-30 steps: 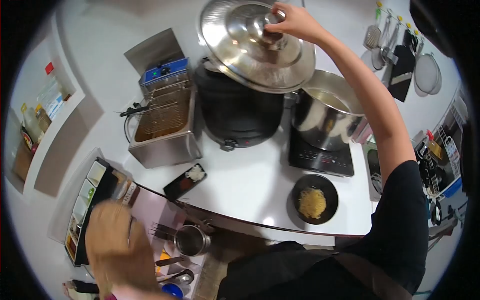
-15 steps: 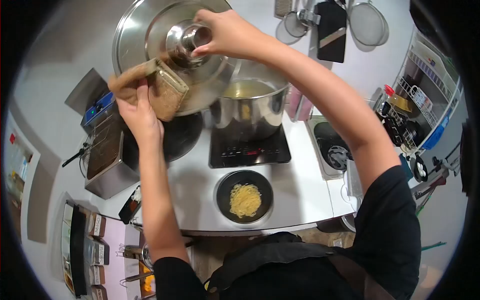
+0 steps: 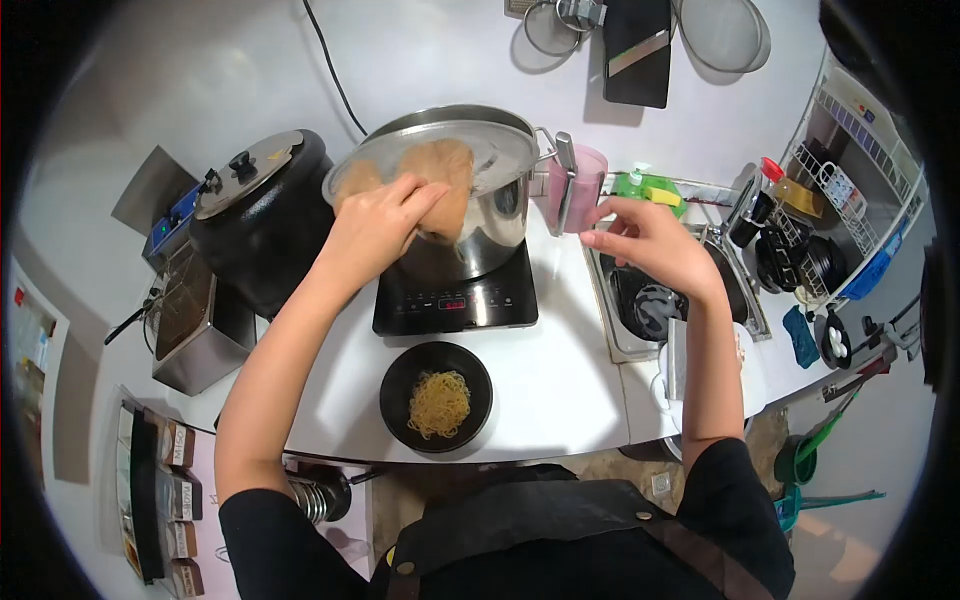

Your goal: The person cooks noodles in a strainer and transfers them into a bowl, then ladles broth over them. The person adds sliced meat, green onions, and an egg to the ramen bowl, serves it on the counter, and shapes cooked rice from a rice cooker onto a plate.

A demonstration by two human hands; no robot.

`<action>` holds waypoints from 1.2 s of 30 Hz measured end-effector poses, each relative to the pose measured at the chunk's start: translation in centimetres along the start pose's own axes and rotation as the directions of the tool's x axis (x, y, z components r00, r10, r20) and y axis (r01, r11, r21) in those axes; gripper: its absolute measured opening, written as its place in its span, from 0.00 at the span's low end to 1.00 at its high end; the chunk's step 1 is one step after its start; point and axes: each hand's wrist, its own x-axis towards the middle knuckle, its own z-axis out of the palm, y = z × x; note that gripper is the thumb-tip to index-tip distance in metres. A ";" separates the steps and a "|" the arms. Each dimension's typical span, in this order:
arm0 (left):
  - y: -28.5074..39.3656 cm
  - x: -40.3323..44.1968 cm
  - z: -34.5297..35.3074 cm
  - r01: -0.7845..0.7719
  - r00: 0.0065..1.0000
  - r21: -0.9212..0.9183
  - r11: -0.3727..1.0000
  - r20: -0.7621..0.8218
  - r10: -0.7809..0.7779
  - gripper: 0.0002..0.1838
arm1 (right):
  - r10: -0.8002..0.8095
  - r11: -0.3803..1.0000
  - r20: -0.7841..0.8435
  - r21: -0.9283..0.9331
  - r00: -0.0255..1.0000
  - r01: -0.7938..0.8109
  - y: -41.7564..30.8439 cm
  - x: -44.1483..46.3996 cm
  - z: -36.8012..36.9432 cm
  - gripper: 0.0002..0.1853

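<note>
A large steel pot (image 3: 492, 218) stands on the black induction cooker (image 3: 468, 297). Its metal lid (image 3: 502, 153) lies tilted over the top, the back rim of the pot showing behind it. With my left hand (image 3: 385, 225) I grip a brown cloth mitt (image 3: 440, 195) at the lid's front left side; the contact beneath it is hidden. My right hand (image 3: 650, 240) is raised right of the pot, near a pink pitcher (image 3: 580, 190), fingers curved apart and holding nothing. In front of the cooker sits a black bowl (image 3: 397, 423) of yellow noodles (image 3: 438, 405).
A black round cooker (image 3: 262, 225) and a fryer (image 3: 205, 335) stand at the left. To the right are a sink (image 3: 625, 340), a white container (image 3: 735, 380) and a dish rack (image 3: 850, 215). Strainers (image 3: 722, 35) and a black board (image 3: 635, 80) hang on the wall.
The lid has moved from my raised right hand onto the pot. My right hand has let go and moved right. My left hand, with the mitt, has moved over to the pot.
</note>
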 end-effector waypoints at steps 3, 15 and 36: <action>-0.3 1.0 1.5 0.103 0.980 0.026 0.994 0.168 -0.106 0.23 | 0.048 0.989 0.021 0.141 0.999 -0.050 0.8 -1.6 0.7 0.19; -1.9 2.4 2.0 0.266 0.963 -0.369 0.891 0.142 -0.228 0.19 | 0.021 0.944 0.070 0.328 0.997 -0.043 2.0 -1.0 4.4 0.14; -36.4 -4.8 -2.0 0.620 0.645 0.034 0.784 0.546 -0.535 0.25 | 0.314 0.837 0.001 0.472 0.950 -0.277 -3.4 -2.5 12.9 0.12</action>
